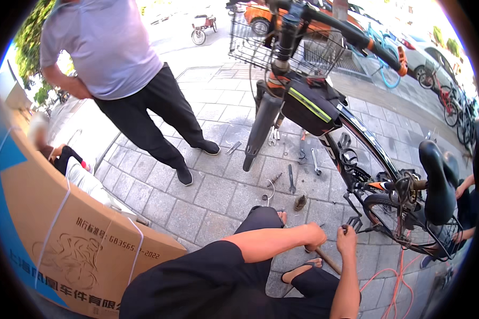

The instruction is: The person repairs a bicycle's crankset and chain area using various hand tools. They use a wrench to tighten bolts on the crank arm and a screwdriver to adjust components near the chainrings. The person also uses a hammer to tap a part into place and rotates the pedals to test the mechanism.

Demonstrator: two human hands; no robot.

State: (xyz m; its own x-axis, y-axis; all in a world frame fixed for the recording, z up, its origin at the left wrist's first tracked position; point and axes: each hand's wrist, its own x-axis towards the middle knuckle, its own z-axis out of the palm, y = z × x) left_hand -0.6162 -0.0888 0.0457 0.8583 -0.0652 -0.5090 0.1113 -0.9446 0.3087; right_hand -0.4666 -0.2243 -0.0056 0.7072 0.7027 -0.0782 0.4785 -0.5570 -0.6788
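Observation:
My left hand [315,235] is closed around a brown wooden handle [330,260], which slants down to the right beneath it. What sits at the handle's upper end is mostly hidden by the hand. Just to the right, my right hand [347,239] is raised with fingers pinched on a small dark piece I cannot name. It is close to a black pedal [355,223] of a black and orange bicycle [364,135]. No wheel shows in the bicycle's front fork [263,125].
Wrenches [316,161], another dark tool [292,178] and a small dark bottle [300,202] lie or stand on the paving. A person [117,64] stands at left behind a large carton [106,255]. Orange cable [396,282] trails at right, near another person's arm [464,186].

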